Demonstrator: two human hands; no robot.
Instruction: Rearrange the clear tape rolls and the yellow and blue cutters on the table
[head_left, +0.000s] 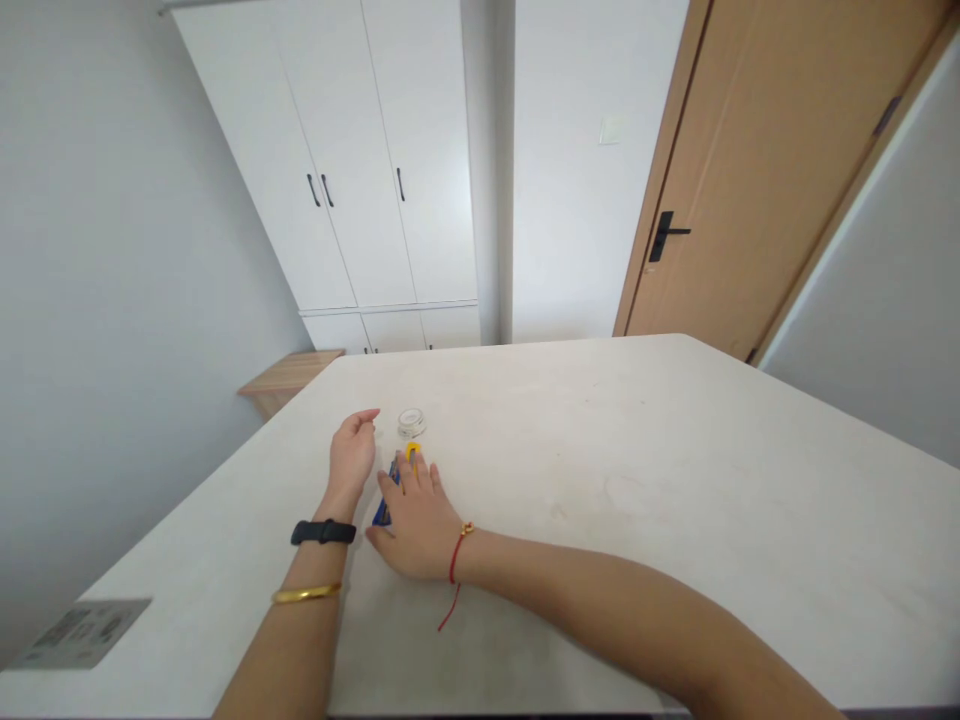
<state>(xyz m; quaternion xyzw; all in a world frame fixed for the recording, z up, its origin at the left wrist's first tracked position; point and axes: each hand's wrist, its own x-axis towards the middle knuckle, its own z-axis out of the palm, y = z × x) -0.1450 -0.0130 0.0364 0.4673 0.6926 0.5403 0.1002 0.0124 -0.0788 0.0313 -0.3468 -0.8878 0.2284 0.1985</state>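
My right hand (421, 520) lies across the table with its fingers spread. Under and beside its fingers are a narrow dark-blue object (382, 514), which may be a stapler, and a yellow object (412, 449) with a grey middle, like a utility knife. Both are partly covered by the hand. To their left, my left hand (352, 456) is held edge-on, its fingers stretched to the right and nothing visible in it. Just beyond the fingertips, a clear roll of tape (411, 422) rests on the table.
The pale table (600, 470) spreads wide to the right. A printed label (86, 634) is at its near left corner. Behind stand a white wardrobe (375, 150) and a low wooden surface (292, 373). A wooden door (780, 170) is at the right.
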